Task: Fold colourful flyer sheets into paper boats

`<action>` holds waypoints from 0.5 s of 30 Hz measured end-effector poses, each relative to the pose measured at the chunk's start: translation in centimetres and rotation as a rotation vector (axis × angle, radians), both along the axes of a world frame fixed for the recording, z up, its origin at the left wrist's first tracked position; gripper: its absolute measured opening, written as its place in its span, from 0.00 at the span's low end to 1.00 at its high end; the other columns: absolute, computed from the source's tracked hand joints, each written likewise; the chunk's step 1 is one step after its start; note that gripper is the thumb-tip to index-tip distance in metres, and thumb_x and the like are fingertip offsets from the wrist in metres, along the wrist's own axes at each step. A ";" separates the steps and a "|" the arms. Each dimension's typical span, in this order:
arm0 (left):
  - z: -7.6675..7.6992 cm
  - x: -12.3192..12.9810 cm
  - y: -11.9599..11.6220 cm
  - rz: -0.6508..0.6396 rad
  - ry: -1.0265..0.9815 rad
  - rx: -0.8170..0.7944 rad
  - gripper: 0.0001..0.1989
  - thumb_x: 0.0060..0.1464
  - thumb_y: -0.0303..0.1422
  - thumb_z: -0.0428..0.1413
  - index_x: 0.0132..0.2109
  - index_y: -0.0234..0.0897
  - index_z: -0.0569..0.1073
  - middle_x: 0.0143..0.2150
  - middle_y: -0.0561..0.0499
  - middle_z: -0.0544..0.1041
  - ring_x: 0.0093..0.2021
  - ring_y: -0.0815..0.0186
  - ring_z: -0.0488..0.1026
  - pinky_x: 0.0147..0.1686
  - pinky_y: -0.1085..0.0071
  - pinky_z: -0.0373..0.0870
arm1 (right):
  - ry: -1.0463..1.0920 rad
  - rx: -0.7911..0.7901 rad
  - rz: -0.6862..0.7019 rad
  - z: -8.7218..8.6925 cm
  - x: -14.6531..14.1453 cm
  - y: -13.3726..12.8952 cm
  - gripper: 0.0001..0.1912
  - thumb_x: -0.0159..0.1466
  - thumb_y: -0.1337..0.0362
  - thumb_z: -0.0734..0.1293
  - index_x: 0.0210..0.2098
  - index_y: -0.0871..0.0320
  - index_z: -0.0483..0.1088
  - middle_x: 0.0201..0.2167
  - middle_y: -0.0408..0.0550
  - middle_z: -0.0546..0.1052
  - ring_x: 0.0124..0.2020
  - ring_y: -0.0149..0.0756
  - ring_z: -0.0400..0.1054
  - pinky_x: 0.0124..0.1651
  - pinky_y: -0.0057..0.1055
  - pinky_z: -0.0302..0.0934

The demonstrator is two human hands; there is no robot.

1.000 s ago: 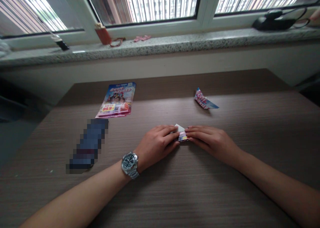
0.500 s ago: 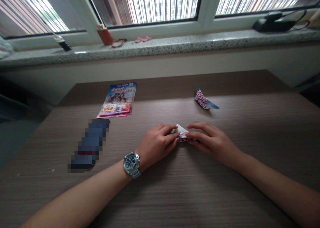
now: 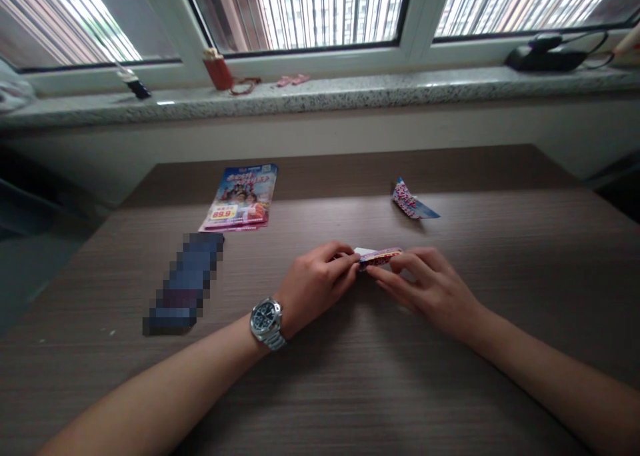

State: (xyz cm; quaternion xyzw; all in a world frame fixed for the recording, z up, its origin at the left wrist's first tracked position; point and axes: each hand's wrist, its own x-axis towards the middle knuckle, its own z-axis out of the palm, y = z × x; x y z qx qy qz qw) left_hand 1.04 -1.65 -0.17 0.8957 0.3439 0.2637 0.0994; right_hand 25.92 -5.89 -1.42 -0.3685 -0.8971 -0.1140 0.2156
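Between my hands is a small piece of folded printed paper [image 3: 381, 256], with a purple and red pattern and a white side showing at the back. My left hand [image 3: 320, 276], below a metal wristwatch [image 3: 266, 319], pinches its left end. At the other end, my right hand [image 3: 435, 286] has its fingers bent against the paper, the thumb under its lower edge. Fingers hide both ends of the piece. Farther back on the table lies a folded paper shape [image 3: 411, 201] in blue with a red and white pattern.
A stack of printed flyers [image 3: 245, 196] lies at the back left of the brown table [image 3: 320, 389]. In front of it is a dark blurred-out phone-like object [image 3: 187, 283]. The stone windowsill [image 3: 360, 96] holds a red case [image 3: 219, 73] and a black device [image 3: 545, 56].
The folded paper's right part has tilted up, and less of its white side shows. My right fingers have moved to its right end and bent more. The view has shifted slightly.
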 end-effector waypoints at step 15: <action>0.2 0.2 0.4 0.037 -0.129 -0.079 0.10 0.66 0.31 0.53 0.47 0.37 0.79 0.46 0.48 0.79 0.41 0.66 0.79 0.44 0.70 0.77 | 0.124 -0.281 -0.057 1.8 -2.4 1.0 0.14 0.71 0.66 0.63 0.56 0.57 0.68 0.47 0.55 0.79 0.44 0.44 0.75 0.44 0.37 0.69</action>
